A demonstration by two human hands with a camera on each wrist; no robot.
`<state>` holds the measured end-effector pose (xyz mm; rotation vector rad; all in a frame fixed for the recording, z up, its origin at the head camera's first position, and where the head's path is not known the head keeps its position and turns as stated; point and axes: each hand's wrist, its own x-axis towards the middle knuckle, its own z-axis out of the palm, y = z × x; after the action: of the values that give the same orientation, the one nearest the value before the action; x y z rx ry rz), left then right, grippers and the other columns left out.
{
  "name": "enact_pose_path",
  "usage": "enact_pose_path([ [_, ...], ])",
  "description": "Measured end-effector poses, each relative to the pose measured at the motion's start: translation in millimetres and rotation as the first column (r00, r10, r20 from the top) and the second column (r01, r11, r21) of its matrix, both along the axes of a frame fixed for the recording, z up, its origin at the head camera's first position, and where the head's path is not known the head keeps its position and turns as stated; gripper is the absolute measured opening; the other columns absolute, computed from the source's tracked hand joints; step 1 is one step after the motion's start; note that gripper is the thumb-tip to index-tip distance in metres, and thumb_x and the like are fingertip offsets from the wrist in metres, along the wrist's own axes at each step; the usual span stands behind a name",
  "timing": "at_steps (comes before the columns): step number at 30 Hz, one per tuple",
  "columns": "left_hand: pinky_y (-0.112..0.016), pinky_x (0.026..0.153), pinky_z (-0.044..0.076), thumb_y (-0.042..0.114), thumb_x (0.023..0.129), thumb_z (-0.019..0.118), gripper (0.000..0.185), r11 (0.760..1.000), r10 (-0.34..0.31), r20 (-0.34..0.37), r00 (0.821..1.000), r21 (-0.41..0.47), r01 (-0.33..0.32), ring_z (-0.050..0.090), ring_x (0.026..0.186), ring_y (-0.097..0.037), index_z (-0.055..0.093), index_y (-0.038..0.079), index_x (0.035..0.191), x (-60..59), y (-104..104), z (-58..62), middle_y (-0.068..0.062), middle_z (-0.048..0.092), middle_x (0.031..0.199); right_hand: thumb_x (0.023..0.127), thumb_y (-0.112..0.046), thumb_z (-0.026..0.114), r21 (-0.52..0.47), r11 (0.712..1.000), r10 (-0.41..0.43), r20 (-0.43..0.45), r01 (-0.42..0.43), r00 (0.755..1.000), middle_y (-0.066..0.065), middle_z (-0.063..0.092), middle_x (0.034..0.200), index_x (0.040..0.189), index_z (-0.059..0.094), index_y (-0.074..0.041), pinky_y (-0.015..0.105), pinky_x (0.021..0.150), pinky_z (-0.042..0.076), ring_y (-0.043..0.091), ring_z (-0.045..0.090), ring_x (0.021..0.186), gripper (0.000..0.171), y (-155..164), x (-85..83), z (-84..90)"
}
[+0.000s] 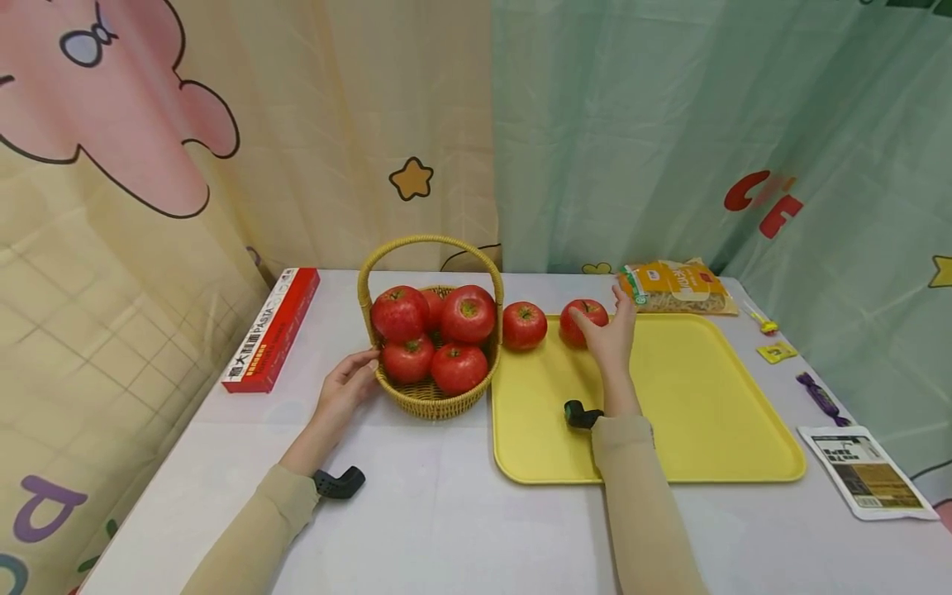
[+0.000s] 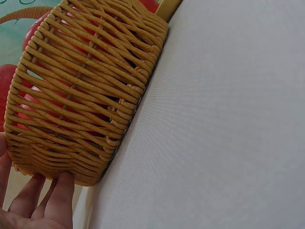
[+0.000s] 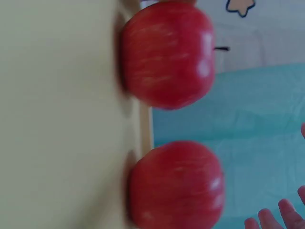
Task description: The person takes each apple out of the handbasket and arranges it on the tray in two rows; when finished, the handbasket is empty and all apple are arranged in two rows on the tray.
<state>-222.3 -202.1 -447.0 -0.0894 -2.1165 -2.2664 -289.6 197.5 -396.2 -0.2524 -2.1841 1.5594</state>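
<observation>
Several red apples (image 1: 459,369) fill a wicker basket (image 1: 435,408) with a tall arched handle. My left hand (image 1: 348,385) rests at the basket's left side; its fingertips touch the woven wall (image 2: 86,109) in the left wrist view. On the far-left part of the yellow tray (image 1: 714,397) sit two more apples: one (image 1: 524,326) close beside the basket, another (image 1: 587,312) to its right. My right hand (image 1: 611,335) is just right of that second apple (image 3: 177,186), thumb and fingers spread, holding nothing. The thumb overlaps the apple in the head view.
A red pasta box (image 1: 272,330) lies left of the basket. Behind the tray is an orange-and-clear food bag (image 1: 677,287). Along the right edge lie a yellow packet (image 1: 777,352), a purple-wrapped sweet (image 1: 821,398) and a white pouch (image 1: 866,473). A curtain (image 1: 446,99) hangs behind the table.
</observation>
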Motion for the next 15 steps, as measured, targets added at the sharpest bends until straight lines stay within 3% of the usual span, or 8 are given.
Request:
enact_pose_path([
  [3, -0.024, 0.089, 0.049, 0.029, 0.094, 0.058, 0.045, 1.0, 0.001, 0.001, 1.0, -0.005, -0.001, 0.056, 0.103, -0.008, 0.049, 0.0, 0.128, 0.3, 0.6, 0.5, -0.001, 0.051, 0.122, 0.085, -0.023, 0.071, -0.097, 0.995, 0.008, -0.161, -0.023, 0.987, 0.01, 0.038, 0.14, 0.138, 0.037, -0.007, 0.04, 0.107, 0.032, 0.023, 0.036, 0.129, 0.065, -10.4, 8.5, 19.3],
  [7, -0.024, 0.089, 0.048, 0.028, 0.094, 0.058, 0.044, 1.0, -0.002, -0.008, 1.0, 0.002, 0.002, 0.056, 0.103, -0.008, 0.05, 0.0, 0.127, 0.0, 1.3, 1.3, -0.002, 0.052, 0.122, 0.088, -0.014, 0.067, -0.195, 0.965, 0.093, -0.364, -0.173, 0.927, 0.011, 0.048, 0.128, 0.13, 0.044, 0.001, 0.041, 0.102, 0.038, 0.025, 0.047, 0.119, 0.05, -30.8, 22.7, 46.0],
  [10, -0.023, 0.089, 0.048, 0.028, 0.095, 0.057, 0.042, 1.0, -0.004, -0.01, 1.0, 0.007, 0.004, 0.056, 0.104, -0.008, 0.05, 0.001, 0.127, 0.0, 1.5, 1.7, -0.003, 0.05, 0.124, 0.089, -0.007, 0.064, -0.184, 0.939, 0.186, -0.434, -0.289, 0.881, 0.011, 0.05, 0.123, 0.126, 0.045, 0.005, 0.044, 0.101, 0.039, 0.029, 0.049, 0.116, 0.044, -49.6, 35.2, 60.9],
  [15, -0.022, 0.089, 0.048, 0.026, 0.095, 0.056, 0.041, 1.0, -0.004, -0.004, 1.0, 0.003, 0.004, 0.055, 0.105, -0.008, 0.05, 0.002, 0.127, 0.0, 1.4, 0.9, -0.005, 0.049, 0.125, 0.085, 0.005, 0.064, -0.06, 0.902, 0.354, -0.463, -0.427, 0.813, 0.022, 0.05, 0.121, 0.122, 0.046, 0.013, 0.053, 0.096, 0.04, 0.04, 0.049, 0.113, 0.042, -83.7, 62.5, 79.2],
])
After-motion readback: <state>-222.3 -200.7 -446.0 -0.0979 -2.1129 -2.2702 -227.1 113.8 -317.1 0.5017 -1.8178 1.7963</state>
